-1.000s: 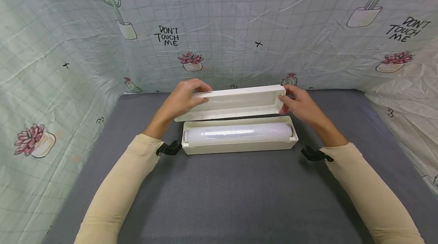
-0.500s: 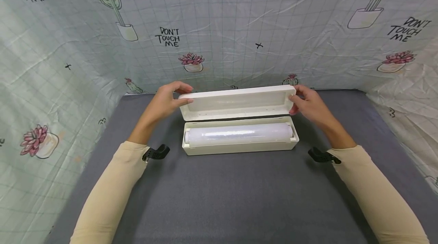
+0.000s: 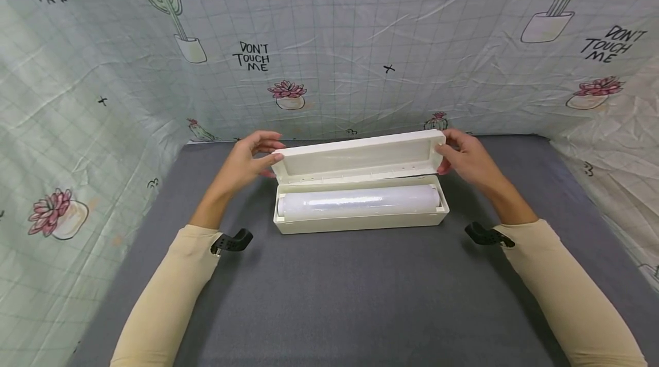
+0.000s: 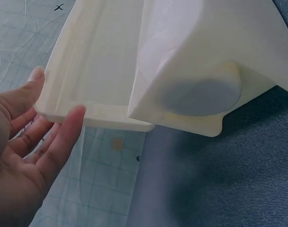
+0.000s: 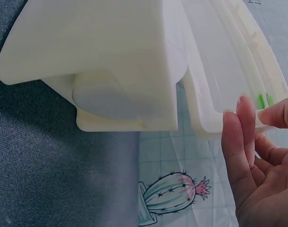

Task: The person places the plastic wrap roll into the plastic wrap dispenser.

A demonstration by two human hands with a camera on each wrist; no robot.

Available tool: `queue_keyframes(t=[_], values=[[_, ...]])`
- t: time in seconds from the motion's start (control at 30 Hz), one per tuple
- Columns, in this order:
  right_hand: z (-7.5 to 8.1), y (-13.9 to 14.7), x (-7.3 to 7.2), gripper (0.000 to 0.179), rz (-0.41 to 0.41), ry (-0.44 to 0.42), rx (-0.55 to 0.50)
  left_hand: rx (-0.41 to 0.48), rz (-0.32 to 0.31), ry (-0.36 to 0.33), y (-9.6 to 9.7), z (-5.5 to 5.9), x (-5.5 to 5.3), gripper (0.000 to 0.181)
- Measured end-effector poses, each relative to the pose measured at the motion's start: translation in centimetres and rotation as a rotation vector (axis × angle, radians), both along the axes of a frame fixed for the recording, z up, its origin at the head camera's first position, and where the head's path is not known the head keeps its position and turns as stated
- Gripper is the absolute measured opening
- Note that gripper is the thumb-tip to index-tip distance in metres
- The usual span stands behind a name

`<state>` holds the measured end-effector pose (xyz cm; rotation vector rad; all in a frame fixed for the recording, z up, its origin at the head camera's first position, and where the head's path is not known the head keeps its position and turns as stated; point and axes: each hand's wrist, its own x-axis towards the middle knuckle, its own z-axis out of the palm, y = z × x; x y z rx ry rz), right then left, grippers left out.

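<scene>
A long white box (image 3: pixel 360 222) lies on the table with a roll of cling film (image 3: pixel 360 200) inside it. Behind and over its back edge, the white lid (image 3: pixel 360 159) stands tilted up, its hollow side facing me. The lid's left end sits lower than its right, close to the box's rear left corner. My left hand (image 3: pixel 246 162) holds the lid's left end between thumb and fingers, as the left wrist view also shows. At the other end my right hand (image 3: pixel 465 154) pinches the lid's right edge, thumb in front. Some fingers behind the lid are hidden in the head view.
A dark grey cloth covers the table (image 3: pixel 355 292). Close behind the lid rises a fabric backdrop (image 3: pixel 350 41) printed with cacti, and it runs along both sides too.
My left hand has slid left along the lid to its left end. The lid has shifted slightly right, and its left end has dropped toward the box. My right hand has kept its grip.
</scene>
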<state>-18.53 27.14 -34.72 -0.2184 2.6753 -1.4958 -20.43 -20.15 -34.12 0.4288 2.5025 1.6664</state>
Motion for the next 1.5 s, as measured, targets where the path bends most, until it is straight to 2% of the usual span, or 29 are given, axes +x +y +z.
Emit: queue_keyframes(t=[0.23,0.5,0.67,0.83,0.97,1.33,1.5], values=[[0.2,0.3,0.0,0.04,0.006,0.002,-0.01,0.114,-0.118,-0.081,-0.5,-1.0,0.2,0.059],[0.4,0.5,0.0,0.039,0.012,0.017,-0.017,0.251,-0.17,-0.122,-0.7,-2.0,0.6,0.059],[0.7,0.8,0.2,0.039,0.064,0.011,-0.018,0.321,-0.151,-0.093,-0.4,-2.0,0.8,0.053],[1.0,1.0,0.3,0.037,0.105,-0.006,-0.07,0.367,-0.099,-0.064,-0.2,-1.4,1.0,0.052],[1.3,1.3,0.4,0.038,0.126,-0.022,-0.115,0.406,-0.098,-0.062,-0.2,-1.0,1.3,0.054],[0.2,1.9,0.3,0.045,0.298,-0.016,-0.195,0.383,-0.133,0.015,-0.4,-0.8,1.4,0.053],[-0.2,2.0,0.4,0.058,0.36,-0.016,-0.184,0.3,-0.084,0.091,-0.3,-1.2,1.4,0.045]])
